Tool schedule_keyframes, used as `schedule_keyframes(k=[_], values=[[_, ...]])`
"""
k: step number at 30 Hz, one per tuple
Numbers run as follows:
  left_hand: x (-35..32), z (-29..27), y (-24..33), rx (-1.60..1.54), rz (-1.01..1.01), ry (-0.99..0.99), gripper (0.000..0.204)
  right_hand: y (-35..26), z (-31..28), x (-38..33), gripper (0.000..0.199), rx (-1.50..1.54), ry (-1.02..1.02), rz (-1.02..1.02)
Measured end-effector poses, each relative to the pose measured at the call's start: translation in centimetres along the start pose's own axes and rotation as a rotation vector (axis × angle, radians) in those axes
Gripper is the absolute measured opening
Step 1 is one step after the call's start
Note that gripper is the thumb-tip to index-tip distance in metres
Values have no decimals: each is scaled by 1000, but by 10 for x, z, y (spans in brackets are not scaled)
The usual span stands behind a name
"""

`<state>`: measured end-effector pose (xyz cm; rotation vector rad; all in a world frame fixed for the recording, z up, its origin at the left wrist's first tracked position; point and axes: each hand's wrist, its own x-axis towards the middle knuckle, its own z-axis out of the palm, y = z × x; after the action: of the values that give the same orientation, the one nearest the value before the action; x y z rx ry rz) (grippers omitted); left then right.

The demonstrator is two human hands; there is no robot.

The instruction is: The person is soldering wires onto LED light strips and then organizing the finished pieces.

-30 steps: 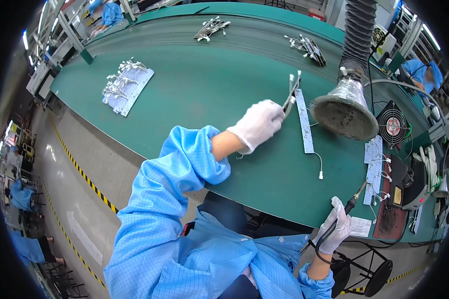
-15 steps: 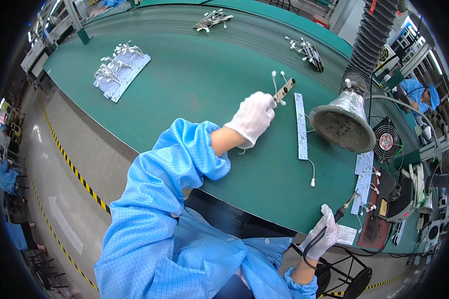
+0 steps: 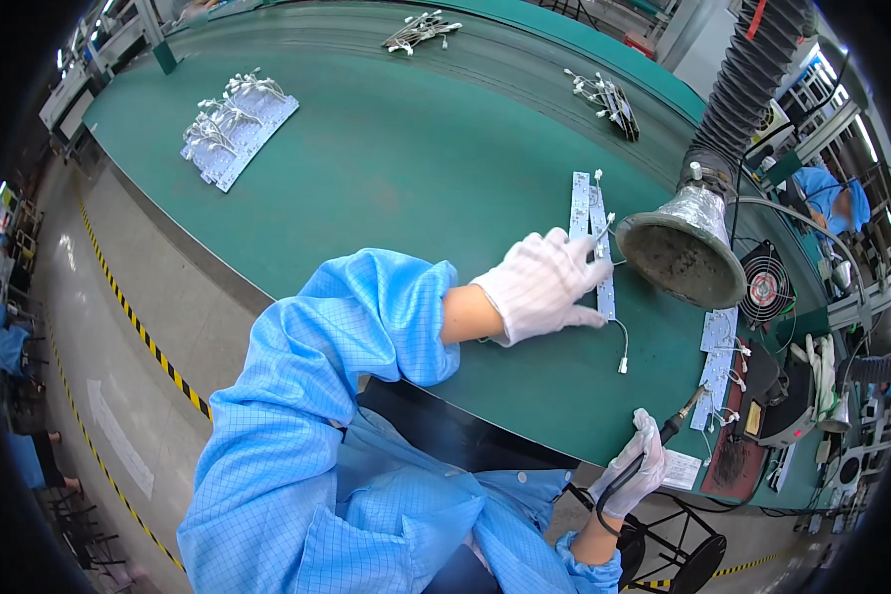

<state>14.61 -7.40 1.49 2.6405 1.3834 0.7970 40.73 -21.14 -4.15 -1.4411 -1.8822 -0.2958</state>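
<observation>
Two narrow white circuit board strips, a left one [image 3: 578, 203] and a right one [image 3: 606, 297], lie side by side on the green bench, with thin white wires and small connectors. Over their lower part is my white-gloved left hand [image 3: 547, 287], palm down and fingers apart; it hides part of the left strip. Whether its fingertips touch the strips I cannot tell. At the bench's near right edge, my gloved right hand [image 3: 629, 467] is closed round a soldering iron [image 3: 671, 428]. Its tip points at a group of wired white boards [image 3: 720, 358].
A metal fume extraction hood [image 3: 681, 259] on a black hose hangs right of the strips. Beyond it are a small fan [image 3: 766, 283] and a soldering station [image 3: 787, 406]. Stacked wired boards [image 3: 238, 129] lie far left; two bundles [image 3: 421, 33] [image 3: 609, 101] sit along the back.
My left hand has turned the strip it held white side up and laid it beside the other one. Its fingers have let go and spread. My right hand stays with the iron.
</observation>
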Motion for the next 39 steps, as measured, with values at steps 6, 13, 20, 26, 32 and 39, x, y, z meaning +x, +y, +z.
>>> schedule_keyframes(k=[6, 13, 20, 26, 32, 39], values=[[6, 26, 18, 112, 53, 15, 45, -5, -3, -2, 19, -9, -33, 109], [9, 42, -17, 168, -97, 162, 26, -3, 0, -3, 20, -10, -2, 66], [14, 46, -34, 137, -45, 214, 18, -7, -2, -1, 19, -3, -13, 106], [13, 5, -40, -107, -136, 0, 32, 0, 2, -3, 18, 11, 10, 80], [5, -2, -54, 22, -96, -66, 38, -2, 1, -3, 19, -4, 3, 73], [9, 15, -72, -144, -344, 141, 17, -5, 1, -1, 19, 23, -2, 88]])
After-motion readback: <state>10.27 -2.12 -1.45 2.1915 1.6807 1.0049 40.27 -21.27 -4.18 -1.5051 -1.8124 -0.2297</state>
